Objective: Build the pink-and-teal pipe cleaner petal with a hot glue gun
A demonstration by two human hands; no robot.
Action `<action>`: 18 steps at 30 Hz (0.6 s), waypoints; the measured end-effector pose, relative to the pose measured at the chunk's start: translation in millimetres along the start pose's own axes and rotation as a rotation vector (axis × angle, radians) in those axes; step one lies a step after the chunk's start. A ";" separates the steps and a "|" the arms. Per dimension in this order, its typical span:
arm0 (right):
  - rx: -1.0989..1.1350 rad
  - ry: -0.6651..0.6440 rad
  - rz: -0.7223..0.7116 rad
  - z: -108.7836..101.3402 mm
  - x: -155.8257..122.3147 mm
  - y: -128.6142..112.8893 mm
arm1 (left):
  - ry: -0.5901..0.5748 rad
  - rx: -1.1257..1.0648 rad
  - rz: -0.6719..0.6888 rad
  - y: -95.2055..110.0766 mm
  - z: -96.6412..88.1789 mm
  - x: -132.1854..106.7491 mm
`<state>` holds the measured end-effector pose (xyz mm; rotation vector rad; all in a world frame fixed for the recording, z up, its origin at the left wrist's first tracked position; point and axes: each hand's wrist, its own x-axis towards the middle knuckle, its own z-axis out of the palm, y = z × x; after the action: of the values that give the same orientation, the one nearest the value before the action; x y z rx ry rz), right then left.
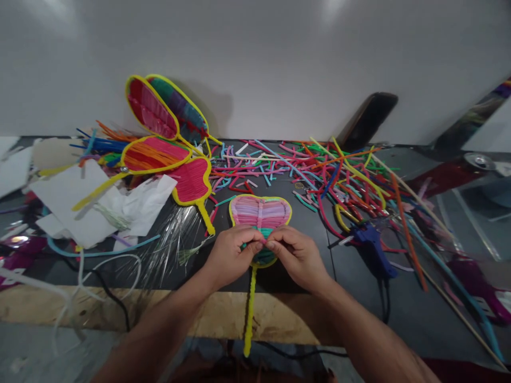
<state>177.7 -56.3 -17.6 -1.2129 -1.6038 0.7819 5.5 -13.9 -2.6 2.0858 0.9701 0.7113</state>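
Note:
A flower- or wing-shaped pipe-cleaner piece [261, 210] lies on the dark table in front of me, with a yellow outline, pink and lilac rows above and green rows lower down. Its yellow stem [250, 314] extends past the table's front edge. My left hand [235, 252] and my right hand [297, 255] meet over its lower half, fingertips nearly touching. Both are closed in a pinch on a short pink pipe cleaner [263, 241], of which only a little shows between the fingers. The hands cover much of the green part.
More yellow-edged pipe-cleaner shapes [154, 109] stand at the back left, above white paper [75, 202] and silver tinsel [171, 239]. Cut pipe cleaners [275, 165] litter the back. A blue glue gun [373, 250] lies right, a phone [369, 119] leans on the wall, and a can [451, 173] lies beyond.

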 end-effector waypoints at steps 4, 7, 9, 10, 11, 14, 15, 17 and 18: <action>-0.098 -0.104 -0.025 0.4 0.8 5.4 | -0.031 0.369 0.259 -5.3 0.8 -3.2; -0.181 -0.127 -0.029 1.4 0.4 6.5 | -0.009 0.490 0.298 -6.1 5.1 -4.9; -0.163 -0.077 0.043 2.1 -0.3 4.4 | 0.068 0.379 0.232 -3.7 8.1 -5.0; -0.135 -0.047 0.093 2.3 -0.8 2.7 | 0.100 0.276 0.163 -2.1 9.3 -4.7; -0.103 -0.023 0.142 2.6 -1.3 0.9 | 0.114 0.156 0.075 -0.6 10.2 -4.3; -0.003 0.013 0.240 2.9 -2.1 -3.6 | 0.084 -0.206 -0.208 1.9 10.9 -2.3; 0.036 0.010 0.250 2.8 -1.9 -4.4 | 0.067 -0.312 -0.274 2.0 10.5 -1.5; 0.121 -0.014 0.249 2.1 -1.1 -4.8 | 0.045 -0.491 -0.354 1.6 9.2 0.0; 0.155 -0.029 0.237 1.5 -0.6 -4.5 | 0.035 -0.561 -0.377 1.4 8.3 0.8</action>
<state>174.8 -58.2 -14.3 -1.2972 -1.4091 1.0586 12.4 -16.9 -6.3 1.3640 1.0052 0.7194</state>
